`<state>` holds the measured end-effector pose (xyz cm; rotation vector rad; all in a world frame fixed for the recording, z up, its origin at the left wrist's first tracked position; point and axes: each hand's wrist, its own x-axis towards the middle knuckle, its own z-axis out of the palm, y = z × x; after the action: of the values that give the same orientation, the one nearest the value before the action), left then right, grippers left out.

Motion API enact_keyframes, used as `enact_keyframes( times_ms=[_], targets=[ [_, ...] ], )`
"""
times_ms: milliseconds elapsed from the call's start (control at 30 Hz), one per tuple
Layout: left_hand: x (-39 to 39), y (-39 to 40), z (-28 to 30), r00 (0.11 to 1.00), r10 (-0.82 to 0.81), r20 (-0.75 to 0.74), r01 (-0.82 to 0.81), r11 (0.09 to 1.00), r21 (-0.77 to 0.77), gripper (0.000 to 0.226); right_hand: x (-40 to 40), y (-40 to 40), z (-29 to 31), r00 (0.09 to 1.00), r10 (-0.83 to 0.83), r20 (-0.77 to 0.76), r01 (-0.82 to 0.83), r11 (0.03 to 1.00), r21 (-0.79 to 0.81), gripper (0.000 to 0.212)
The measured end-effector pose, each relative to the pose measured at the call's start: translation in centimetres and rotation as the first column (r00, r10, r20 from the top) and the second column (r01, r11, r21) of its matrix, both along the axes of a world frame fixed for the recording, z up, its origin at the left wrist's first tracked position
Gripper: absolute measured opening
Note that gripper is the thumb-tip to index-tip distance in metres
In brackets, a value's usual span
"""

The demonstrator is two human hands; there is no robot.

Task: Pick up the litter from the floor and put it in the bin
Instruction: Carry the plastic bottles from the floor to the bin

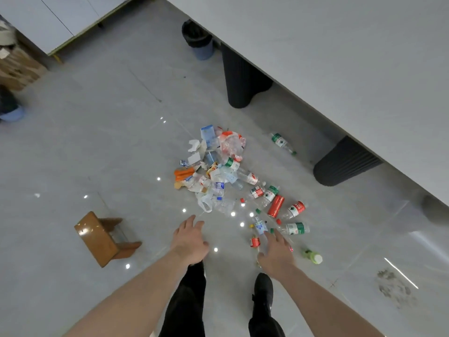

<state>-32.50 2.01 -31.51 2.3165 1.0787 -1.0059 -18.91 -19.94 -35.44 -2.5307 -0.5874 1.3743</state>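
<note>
A heap of litter point(218, 171) lies on the grey tiled floor: plastic bottles, wrappers, tissues and bags. A red can point(276, 206) and several green- and red-labelled bottles point(295, 228) are scattered to its right. One bottle point(283, 143) lies apart near the table. The bin point(198, 40), lined with a black bag, stands far back beside the table. My left hand point(190, 239) hangs open above the floor, holding nothing. My right hand point(277, 251) is stretched open over a clear bottle point(260, 228) at my feet; whether it touches is unclear.
A large white table point(340, 57) on dark ribbed legs point(243, 79) fills the right side. A small wooden stool point(102, 235) lies tipped at the left. A green-capped bottle point(313, 256) lies right of my hand. Cardboard boxes point(17, 69) stand far left.
</note>
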Motion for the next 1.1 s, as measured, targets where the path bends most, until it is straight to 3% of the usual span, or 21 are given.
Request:
enact_keyframes(
  times_ms=[267, 500, 733, 933, 1100],
  targets=[
    [6.6, 16.3, -8.9, 0.974, -0.222, 0.035, 0.222, 0.975, 0.0, 0.073, 4.7, 14.6, -6.3, 0.995, -0.089, 0.053, 0.09, 0.996, -0.028, 0.073],
    [10.2, 26.9, -25.4, 0.919, -0.393, -0.001, 0.393, 0.919, 0.019, 0.073, 8.5, 24.9, -23.2, 0.986, -0.159, 0.051, 0.161, 0.986, -0.042, 0.074],
    [11.6, 31.7, -41.6, 0.929, -0.368, 0.025, 0.366, 0.929, 0.056, 0.088, 14.0, 29.3, -38.4, 0.98, -0.157, 0.124, 0.168, 0.982, -0.085, 0.079],
    [13.0, 33.0, -51.5, 0.897, -0.441, 0.044, 0.438, 0.897, 0.055, 0.097, 16.1, 29.2, -48.1, 0.992, 0.017, 0.127, 0.008, 0.981, -0.195, 0.089],
    [12.9, 33.3, -56.6, 0.846, -0.529, 0.075, 0.521, 0.848, 0.099, 0.089, 13.8, 29.9, -54.2, 0.951, 0.296, 0.086, -0.264, 0.928, -0.264, 0.095]
  ],
)
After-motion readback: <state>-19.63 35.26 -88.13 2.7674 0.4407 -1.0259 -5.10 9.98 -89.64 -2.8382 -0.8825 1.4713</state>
